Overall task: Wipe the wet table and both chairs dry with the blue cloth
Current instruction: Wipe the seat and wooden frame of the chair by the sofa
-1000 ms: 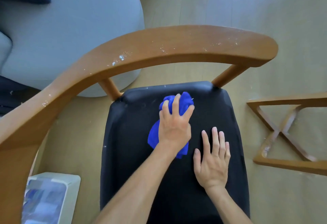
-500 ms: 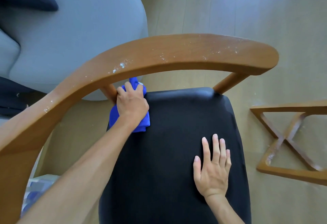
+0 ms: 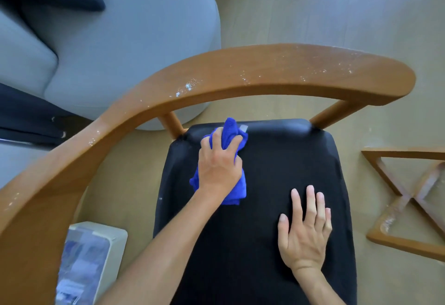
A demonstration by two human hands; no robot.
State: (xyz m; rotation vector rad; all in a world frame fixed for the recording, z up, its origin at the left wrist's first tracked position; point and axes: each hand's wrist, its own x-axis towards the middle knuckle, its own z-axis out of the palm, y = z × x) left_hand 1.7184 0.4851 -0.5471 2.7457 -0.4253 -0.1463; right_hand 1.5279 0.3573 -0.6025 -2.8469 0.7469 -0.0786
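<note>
Blue cloth [image 3: 231,133] in left hand [image 3: 220,164] — seat's [image 3: 277,160] back-left corner.

Left hand [image 3: 220,162], fingers curled and gripping, reaches toward 12 o'clock on an extended forearm; right hand [image 3: 304,229] lies flat, fingers straight, at 4 o'clock.

- The black seat [image 3: 277,172] of the wooden chair [image 3: 265,76] is under both my hands.
- My left hand [image 3: 220,162] grips the bunched blue cloth [image 3: 230,131] and presses it on the seat's far left corner.
- My right hand [image 3: 304,230] lies flat on the seat, fingers straight, nearer me.
- White droplets speckle the chair's curved backrest rail.
- The chair stands on the pale wood floor [image 3: 313,4], beside a grey sofa [image 3: 120,52] and a white box [image 3: 96,256].
</note>
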